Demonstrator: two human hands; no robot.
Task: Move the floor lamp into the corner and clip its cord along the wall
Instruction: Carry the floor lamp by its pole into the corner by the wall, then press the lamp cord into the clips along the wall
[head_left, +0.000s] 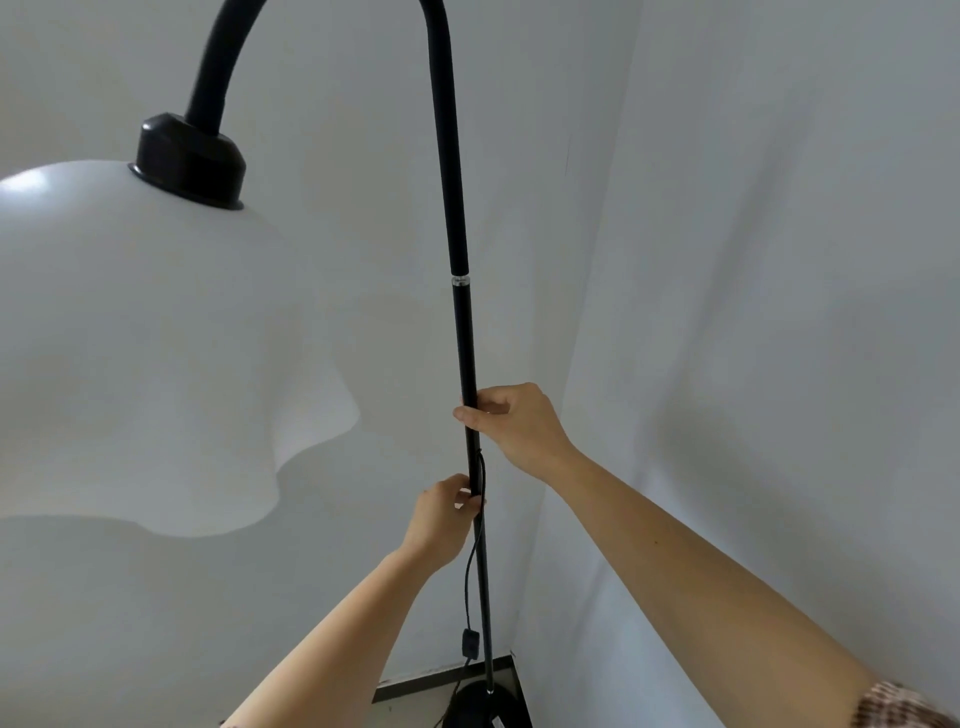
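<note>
From the head camera, I am gripping the floor lamp's black pole (470, 364) with both hands: my right hand (511, 426) clenched higher up, my left hand (441, 512) lower, pinching pole and cord (470, 566) together. The base (480, 704) is sitting in the corner. I am judging it top-heavy; the white shade (140, 353) looks fragile, so the stiff pole is the safe hold.

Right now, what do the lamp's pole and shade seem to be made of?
The pole looks like matte black painted metal: thin, rigid, with a shiny ring at its joint. The shade looks like smooth white frosted plastic or glass, with a wavy rim and soft glare; which one, I cannot tell.
</note>
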